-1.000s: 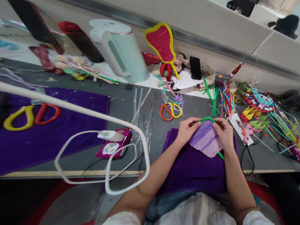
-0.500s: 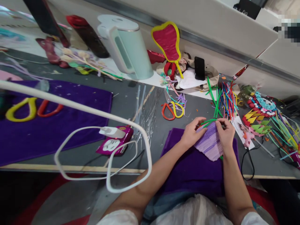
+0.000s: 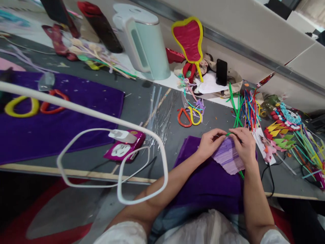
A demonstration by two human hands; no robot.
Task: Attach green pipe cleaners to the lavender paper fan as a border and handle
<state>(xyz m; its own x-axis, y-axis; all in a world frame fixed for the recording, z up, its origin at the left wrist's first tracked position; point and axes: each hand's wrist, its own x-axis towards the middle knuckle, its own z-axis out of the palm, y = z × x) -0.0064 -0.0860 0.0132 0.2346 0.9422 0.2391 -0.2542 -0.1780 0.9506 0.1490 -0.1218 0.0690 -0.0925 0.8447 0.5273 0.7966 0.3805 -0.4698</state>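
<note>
My left hand (image 3: 211, 145) and my right hand (image 3: 243, 145) meet at the top edge of a flat lilac piece (image 3: 228, 156), built of side-by-side fuzzy strips. Fingertips of both hands pinch a green pipe cleaner (image 3: 228, 134), mostly hidden between them. Another bit of green shows below the piece, beside my right wrist. Under the work lies a folded purple cloth (image 3: 203, 183), close to the front edge of the table. Scissors (image 3: 189, 116) with one red and one yellow handle rest beyond my left hand.
Green pipe cleaners (image 3: 236, 108) and a mixed bundle (image 3: 251, 106) lie behind my hands; a pink glue gun (image 3: 269, 152) is right. A white cable (image 3: 166, 176) loops above my left forearm. Behind stand a kettle (image 3: 154, 51) and a red fan shape with yellow rim (image 3: 188, 39).
Both hands have drawn together along the green pipe cleaner, fingertips now nearly touching and covering most of it. The view has shifted slightly.
</note>
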